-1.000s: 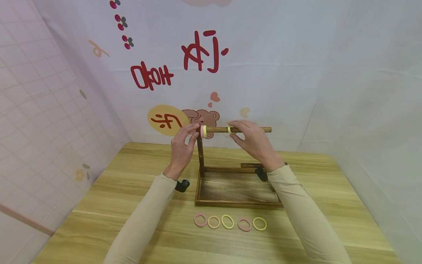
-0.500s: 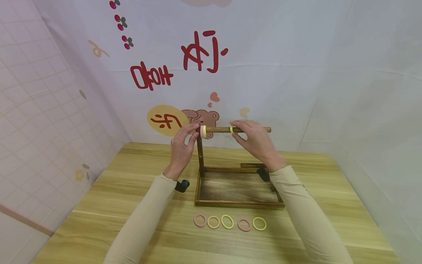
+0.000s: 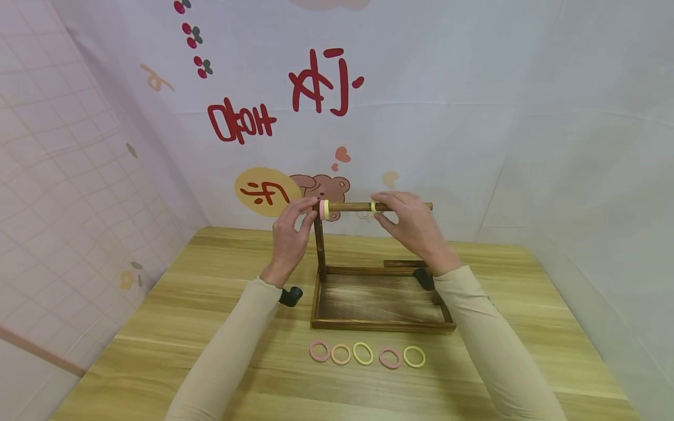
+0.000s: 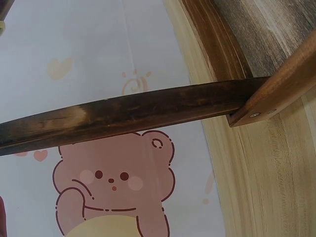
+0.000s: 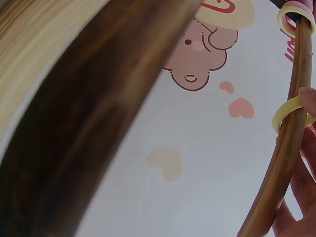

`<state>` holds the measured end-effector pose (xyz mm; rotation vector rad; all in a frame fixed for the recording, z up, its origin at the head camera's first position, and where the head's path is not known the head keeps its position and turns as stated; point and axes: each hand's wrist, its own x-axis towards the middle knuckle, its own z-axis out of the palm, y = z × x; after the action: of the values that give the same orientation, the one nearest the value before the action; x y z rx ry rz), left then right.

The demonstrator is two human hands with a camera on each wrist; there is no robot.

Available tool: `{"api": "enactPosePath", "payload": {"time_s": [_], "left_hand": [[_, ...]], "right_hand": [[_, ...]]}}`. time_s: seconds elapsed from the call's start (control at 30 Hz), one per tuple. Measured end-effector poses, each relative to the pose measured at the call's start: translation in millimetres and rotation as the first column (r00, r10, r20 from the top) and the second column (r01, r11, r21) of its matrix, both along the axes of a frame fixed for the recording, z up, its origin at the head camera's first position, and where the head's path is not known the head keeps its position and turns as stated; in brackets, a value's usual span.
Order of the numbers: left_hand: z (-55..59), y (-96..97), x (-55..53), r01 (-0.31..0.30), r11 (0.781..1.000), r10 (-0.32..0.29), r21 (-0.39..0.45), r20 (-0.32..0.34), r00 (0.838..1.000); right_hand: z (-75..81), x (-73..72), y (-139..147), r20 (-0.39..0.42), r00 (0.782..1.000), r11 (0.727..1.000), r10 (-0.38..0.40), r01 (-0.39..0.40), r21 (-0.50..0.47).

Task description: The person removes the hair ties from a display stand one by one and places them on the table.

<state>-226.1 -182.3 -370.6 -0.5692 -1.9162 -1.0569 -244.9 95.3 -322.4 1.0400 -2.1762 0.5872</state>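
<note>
My left hand [image 3: 291,234] grips the top of the dark upright post [image 3: 320,251] of a wooden stand, thumb and fingertips at the corner where a round rod [image 3: 350,207] starts. Against that corner, a pink ring [image 3: 322,209] and a yellow ring [image 3: 327,209] sit side by side on the rod. Partway along the rod, thumb and fingers of my right hand [image 3: 408,225] pinch another yellow ring [image 5: 284,113]. This ring encircles the rod, as the right wrist view shows. In the left wrist view the post [image 4: 123,111] crosses the picture, with the hand almost wholly out of frame.
The stand's shallow tray [image 3: 381,325] rests on the wooden table [image 3: 210,327]. In front lie several loose rings, including a pink one [image 3: 319,351], an orange one [image 3: 340,354] and a yellow one [image 3: 414,356]. A short dark bar [image 3: 402,264] shows behind the tray. A printed cloth [image 3: 421,146] hangs behind.
The right hand has slid slightly right along the rod with the pinched yellow ring, away from the pink and yellow pair. The left hand stays at the post.
</note>
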Motion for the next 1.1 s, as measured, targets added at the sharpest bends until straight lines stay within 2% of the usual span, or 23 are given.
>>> {"api": "enactPosePath", "payload": {"time_s": [0.5, 1.1], "left_hand": [[-0.6, 0.1, 0.5, -0.010, 1.000, 0.010, 0.006, 0.002, 1.000], [-0.1, 0.1, 0.0, -0.002, 1.000, 0.002, 0.003, -0.014, 1.000]], "right_hand": [[-0.7, -0.3, 7.0, -0.042, 0.999, 1.000, -0.004, 0.003, -0.018], [-0.8, 1.5, 15.1, -0.032, 0.999, 1.000, -0.019, 0.018, -0.023]]}}
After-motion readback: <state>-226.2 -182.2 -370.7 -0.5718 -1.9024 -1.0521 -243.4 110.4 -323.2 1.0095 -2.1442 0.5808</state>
